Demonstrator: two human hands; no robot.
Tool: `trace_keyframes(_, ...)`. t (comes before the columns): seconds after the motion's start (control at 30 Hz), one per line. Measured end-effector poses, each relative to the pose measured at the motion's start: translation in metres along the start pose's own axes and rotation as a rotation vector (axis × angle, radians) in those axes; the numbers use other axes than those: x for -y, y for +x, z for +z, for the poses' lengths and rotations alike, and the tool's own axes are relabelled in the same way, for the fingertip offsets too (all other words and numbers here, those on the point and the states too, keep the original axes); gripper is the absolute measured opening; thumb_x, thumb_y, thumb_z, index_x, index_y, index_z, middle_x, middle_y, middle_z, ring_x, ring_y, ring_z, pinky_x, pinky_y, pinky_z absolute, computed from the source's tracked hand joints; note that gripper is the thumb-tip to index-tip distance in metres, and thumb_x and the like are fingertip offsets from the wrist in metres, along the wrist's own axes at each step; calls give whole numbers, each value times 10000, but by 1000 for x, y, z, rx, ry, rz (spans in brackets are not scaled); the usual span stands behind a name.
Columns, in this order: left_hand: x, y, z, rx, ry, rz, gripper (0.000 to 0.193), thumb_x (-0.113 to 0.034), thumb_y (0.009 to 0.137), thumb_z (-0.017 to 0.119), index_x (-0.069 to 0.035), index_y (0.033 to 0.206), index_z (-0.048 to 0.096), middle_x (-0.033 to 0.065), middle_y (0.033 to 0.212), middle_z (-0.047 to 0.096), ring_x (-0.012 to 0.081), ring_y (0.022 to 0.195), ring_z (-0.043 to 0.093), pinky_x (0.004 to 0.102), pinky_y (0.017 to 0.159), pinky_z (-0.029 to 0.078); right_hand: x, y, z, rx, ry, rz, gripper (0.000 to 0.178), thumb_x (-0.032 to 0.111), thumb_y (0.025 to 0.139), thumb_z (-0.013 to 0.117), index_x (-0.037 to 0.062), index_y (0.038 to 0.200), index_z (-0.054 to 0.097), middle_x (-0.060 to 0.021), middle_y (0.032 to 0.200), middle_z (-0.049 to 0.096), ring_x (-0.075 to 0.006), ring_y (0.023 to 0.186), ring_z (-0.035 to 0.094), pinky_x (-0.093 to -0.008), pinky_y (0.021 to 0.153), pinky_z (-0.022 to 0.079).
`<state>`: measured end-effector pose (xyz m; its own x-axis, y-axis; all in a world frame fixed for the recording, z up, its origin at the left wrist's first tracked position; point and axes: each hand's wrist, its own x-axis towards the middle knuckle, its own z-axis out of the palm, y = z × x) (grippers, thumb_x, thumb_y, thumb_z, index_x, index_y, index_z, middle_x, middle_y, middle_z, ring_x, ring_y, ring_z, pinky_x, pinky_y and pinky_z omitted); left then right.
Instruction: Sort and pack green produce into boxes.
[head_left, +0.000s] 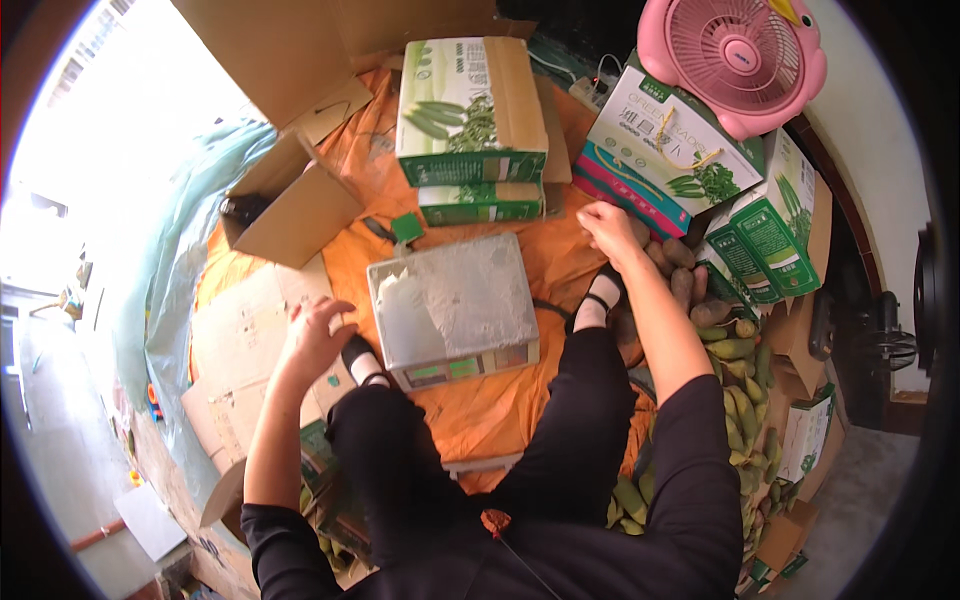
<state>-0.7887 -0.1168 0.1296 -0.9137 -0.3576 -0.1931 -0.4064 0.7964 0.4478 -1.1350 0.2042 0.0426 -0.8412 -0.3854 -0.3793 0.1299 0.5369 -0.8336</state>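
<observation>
My left hand (318,338) hovers over a flattened cardboard sheet (230,345), left of a lidded plastic box. Its fingers are bent but apart, with nothing between them. The box (455,305) stands between my feet, its greyish lid scuffed and coated in pale residue. My right hand (610,235) is raised past the box's far right corner, close to a pile of brownish tubers (675,265). Its fingers are curled together; whatever they may hold is too small or hidden to make out.
An orange sheet (480,425) covers the floor. Green-and-white cartons (470,105) are stacked ahead; an open cardboard box (295,205) sits left of them. At right stand gift boxes (670,140) under a pink fan (738,58), with green oblong vegetables (740,400) heaped nearer me.
</observation>
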Motion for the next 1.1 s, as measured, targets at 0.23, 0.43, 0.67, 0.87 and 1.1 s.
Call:
trace_keyframes(0.23,8,44,29,238,-67,71,237,-180,802,647,-64,1007,661,125,978,641,298,994,592,455,975,349,36,127,35,-115,165,-221,344,270,843,688,-32,994,619,-73,904,639,-153,827,580,-284,706,474)
trace_keyframes(0.43,30,54,34,238,-153,49,203,-113,757,672,-29,942,668,151,954,659,330,930,611,403,882,439,60,157,67,-36,507,-95,453,273,787,744,-52,1070,604,-136,985,654,-193,905,606,-331,773,484)
trace_keyframes(0.67,32,24,18,133,-218,-11,213,-47,747,666,-2,955,662,159,950,657,307,915,632,366,821,485,82,103,101,100,574,45,550,250,743,792,-68,1134,571,-176,1107,638,-237,1024,601,-322,916,440)
trace_keyframes(0.87,52,-25,16,81,-293,-77,215,-19,745,665,-7,959,652,140,932,648,263,890,633,351,803,491,68,101,107,-7,383,26,307,123,767,742,-47,986,611,-143,866,640,-220,758,619,-360,631,494)
trace_keyframes(1.1,41,-59,-2,-21,-254,-163,208,-5,741,663,3,949,651,133,907,647,250,889,635,338,799,487,67,133,127,-331,354,10,313,154,823,645,-48,1054,585,-214,1043,641,-342,1036,604,-380,842,491)
